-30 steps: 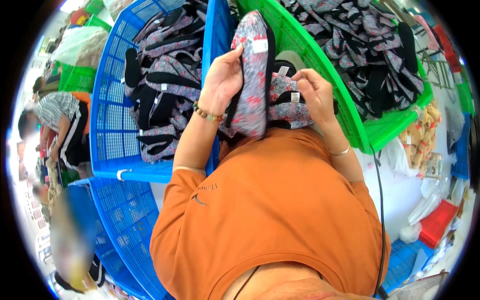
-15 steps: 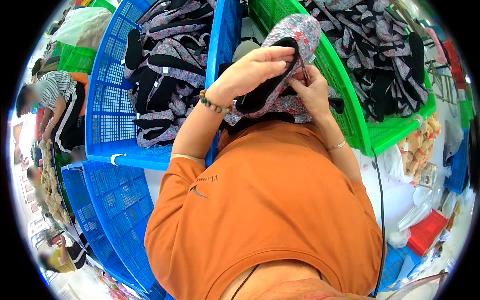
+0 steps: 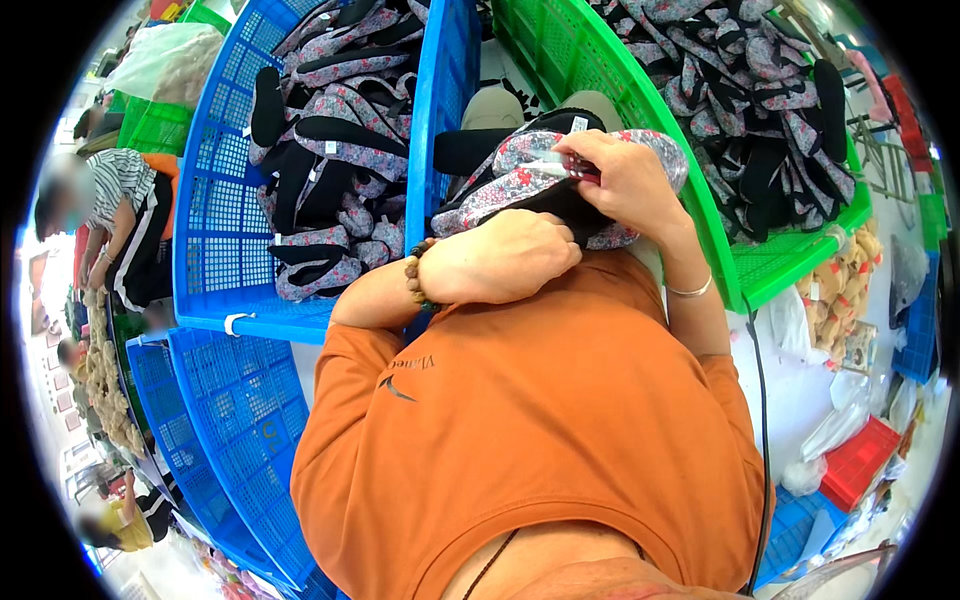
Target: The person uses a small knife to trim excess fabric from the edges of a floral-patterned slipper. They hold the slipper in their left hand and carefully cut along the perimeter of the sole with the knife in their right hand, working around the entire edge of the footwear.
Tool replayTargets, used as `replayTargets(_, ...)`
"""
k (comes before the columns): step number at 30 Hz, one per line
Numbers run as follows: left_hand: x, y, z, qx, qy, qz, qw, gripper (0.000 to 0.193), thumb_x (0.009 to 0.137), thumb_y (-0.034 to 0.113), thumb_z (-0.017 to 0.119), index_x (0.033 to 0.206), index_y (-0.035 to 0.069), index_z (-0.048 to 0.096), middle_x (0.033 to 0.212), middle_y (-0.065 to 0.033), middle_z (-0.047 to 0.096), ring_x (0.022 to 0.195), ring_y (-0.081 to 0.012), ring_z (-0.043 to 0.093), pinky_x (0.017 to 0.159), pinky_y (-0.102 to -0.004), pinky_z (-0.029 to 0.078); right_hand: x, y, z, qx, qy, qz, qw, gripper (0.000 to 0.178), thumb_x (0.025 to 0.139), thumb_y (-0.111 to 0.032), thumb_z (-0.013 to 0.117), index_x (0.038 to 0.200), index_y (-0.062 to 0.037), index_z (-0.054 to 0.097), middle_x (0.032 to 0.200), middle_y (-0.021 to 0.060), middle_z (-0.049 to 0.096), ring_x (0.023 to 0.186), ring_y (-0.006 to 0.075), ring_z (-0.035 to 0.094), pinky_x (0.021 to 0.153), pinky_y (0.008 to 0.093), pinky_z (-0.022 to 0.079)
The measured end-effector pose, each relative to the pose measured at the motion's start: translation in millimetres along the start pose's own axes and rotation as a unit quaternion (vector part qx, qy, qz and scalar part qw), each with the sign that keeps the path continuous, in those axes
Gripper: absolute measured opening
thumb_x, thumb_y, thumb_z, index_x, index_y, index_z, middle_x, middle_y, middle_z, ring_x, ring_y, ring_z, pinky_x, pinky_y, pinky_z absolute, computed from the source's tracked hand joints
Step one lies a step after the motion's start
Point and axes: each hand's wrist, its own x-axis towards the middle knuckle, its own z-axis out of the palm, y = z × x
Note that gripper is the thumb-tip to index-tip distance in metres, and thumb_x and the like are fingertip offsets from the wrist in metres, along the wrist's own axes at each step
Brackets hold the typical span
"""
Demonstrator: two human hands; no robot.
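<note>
Several floral grey-and-red fabric slippers with black soles lie on my lap, between the two large baskets. My left hand, with a beaded bracelet at the wrist, is curled closed at the near edge of a floral slipper; its fingertips are hidden. My right hand grips a small dark-red-handled tool over the same slipper. A pale, bright part projects from the tool to the left, against the fabric; its exact kind is unclear. Another slipper's rounded floral end shows beyond my right hand.
A blue mesh basket of slippers stands at left, a green basket of slippers at right. Stacked blue crates are at lower left. A black cable hangs at right. A person in a striped top works at far left.
The raised slipper has come down onto my lap. My left hand moved down and curled in; my right hand turned over the slipper, with the tool now more visible.
</note>
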Motion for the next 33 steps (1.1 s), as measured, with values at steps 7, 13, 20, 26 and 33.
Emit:
replayTargets(7,-5,-8,-46,0.077,0.36,-0.132,0.921,0.014,0.068,0.013,0.073,0.069,0.006,0.061,0.076,-0.006,0.061,0.073,-0.0254,0.059,0.063,-0.0348,0.048,1,-7,-19,-0.07,0.123,0.135,0.981,0.015,0.074,-0.014,0.067,0.082,-0.0026,0.061,0.074,0.0141,0.061,0.066,0.0309,0.06,0.059,0.0359,0.045)
replayTargets(13,20,-56,-31,0.054,0.489,-0.226,0.841,0.035,0.068,0.015,0.076,0.096,0.003,0.06,0.097,-0.0129,0.059,0.091,-0.0272,0.057,0.08,-0.0339,0.046,-15,-4,-20,-0.075,0.151,0.17,0.971,0.016,0.076,-0.02,0.067,0.078,-0.0056,0.061,0.072,0.0114,0.062,0.065,0.0318,0.06,0.057,0.0391,0.045)
replayTargets(20,29,-115,12,-0.352,0.406,-0.204,0.818,0.032,0.086,0.012,0.059,0.116,0.001,0.054,0.106,-0.005,0.058,0.096,-0.0093,0.054,0.08,-0.0211,0.044,-15,13,-12,-0.037,0.112,0.178,0.977,0.016,0.074,-0.019,0.068,0.078,-0.0044,0.062,0.074,0.0138,0.062,0.067,0.0319,0.06,0.058,0.0384,0.045)
replayTargets(26,37,-113,13,-0.237,0.443,-0.177,0.846,0.018,0.089,0.012,0.055,0.096,-0.002,0.064,0.097,-0.0017,0.061,0.086,-0.0079,0.055,0.076,-0.0208,0.042,1,55,13,0.185,0.192,0.118,0.957,0.025,0.073,-0.017,0.072,0.086,0.002,0.064,0.07,0.0072,0.06,0.063,0.0134,0.055,0.057,0.0291,0.043)
replayTargets(33,28,-120,13,-0.581,0.377,-0.135,0.708,0.019,0.088,0.013,0.054,0.095,-0.002,0.062,0.088,-0.0018,0.061,0.081,-0.0078,0.054,0.074,-0.0215,0.043,12,58,17,0.351,0.027,0.203,0.914,0.02,0.085,-0.018,0.064,0.086,0.002,0.062,0.07,-0.0032,0.055,0.064,0.004,0.045,0.055,0.0211,0.039)
